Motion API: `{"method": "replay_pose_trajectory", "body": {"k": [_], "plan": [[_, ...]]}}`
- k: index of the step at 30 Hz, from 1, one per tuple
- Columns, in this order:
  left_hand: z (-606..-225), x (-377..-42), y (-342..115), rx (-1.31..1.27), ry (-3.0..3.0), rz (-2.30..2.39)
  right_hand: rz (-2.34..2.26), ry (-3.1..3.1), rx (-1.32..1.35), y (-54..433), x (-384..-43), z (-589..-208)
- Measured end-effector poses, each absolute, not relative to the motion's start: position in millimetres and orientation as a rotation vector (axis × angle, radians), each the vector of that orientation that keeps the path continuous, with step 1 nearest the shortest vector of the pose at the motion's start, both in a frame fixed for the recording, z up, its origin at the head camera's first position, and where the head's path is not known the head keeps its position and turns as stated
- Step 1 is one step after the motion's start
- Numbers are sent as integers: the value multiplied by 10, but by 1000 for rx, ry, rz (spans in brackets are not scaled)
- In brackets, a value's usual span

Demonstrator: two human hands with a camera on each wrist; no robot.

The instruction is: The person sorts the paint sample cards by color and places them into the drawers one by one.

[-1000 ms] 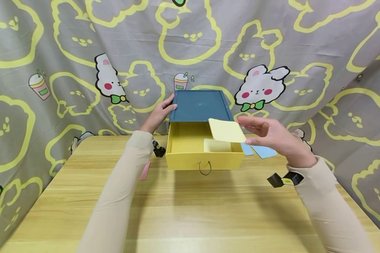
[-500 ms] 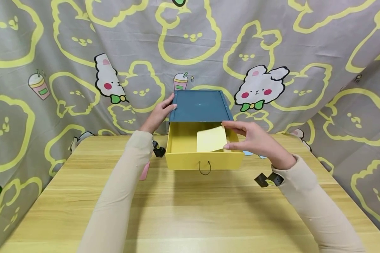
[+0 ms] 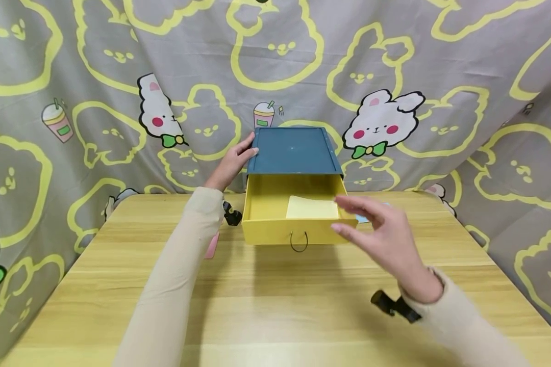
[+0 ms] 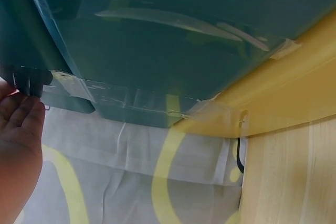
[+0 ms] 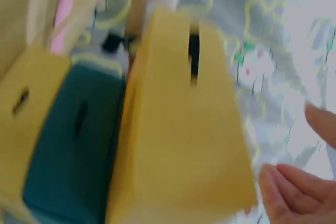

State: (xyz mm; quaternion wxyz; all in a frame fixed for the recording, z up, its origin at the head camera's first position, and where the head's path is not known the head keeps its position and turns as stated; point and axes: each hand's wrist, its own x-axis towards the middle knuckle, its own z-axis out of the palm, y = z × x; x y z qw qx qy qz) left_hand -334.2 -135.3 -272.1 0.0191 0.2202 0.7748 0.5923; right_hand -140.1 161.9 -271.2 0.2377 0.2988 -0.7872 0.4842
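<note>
A small drawer cabinet with a dark teal top (image 3: 294,153) stands at the back of the table, its yellow top drawer (image 3: 266,232) pulled out. Pale yellow cards or paper sheets (image 3: 312,208) lie in the right half of that drawer. My left hand (image 3: 229,163) rests along the cabinet's left side, thumb over the top edge; its fingers (image 4: 31,119) touch the side in the left wrist view. My right hand (image 3: 385,234) is by the drawer's front right corner, thumb and fingers apart, with nothing between them.
Below the pulled-out drawer, a teal drawer (image 5: 73,140) and another yellow drawer (image 5: 31,87) show in the right wrist view. A pink piece (image 3: 212,245) lies left of the cabinet, a light blue piece (image 3: 361,219) right of it. A patterned curtain (image 3: 188,61) hangs behind.
My right hand brought a pale yellow card leftward into the open drawer, let go of it and drew back toward the front right. My left hand stayed on the cabinet.
</note>
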Motion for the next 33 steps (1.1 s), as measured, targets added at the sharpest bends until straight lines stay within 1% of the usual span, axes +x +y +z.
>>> {"method": "replay_pose_trajectory", "body": {"k": [3,6,12,15,20,24,33], "plan": [[-2723,-3342,-1347,698,2397,1859,1361,-2016,909,1500,-1209,-2892],[-2697,-3340,-1352,711,2396,1873,1325,-2007,930,1379,-1135,-3068],[-2699,-3348,-1353,686,2382,1852,1123,-2011,835,1241,-1233,-3331],[-2713,-3346,-1357,684,2381,1857,1056,-1977,838,1210,-1285,-3412],[-2721,-3359,-1355,681,2402,1842,999,-1948,835,1185,-1331,-3475],[-2722,-3364,-1356,675,2410,1842,1022,-1976,789,1166,-1341,-3477],[-2720,-3368,-1359,666,2416,1833,965,-1959,774,1102,-1404,-3450]]}}
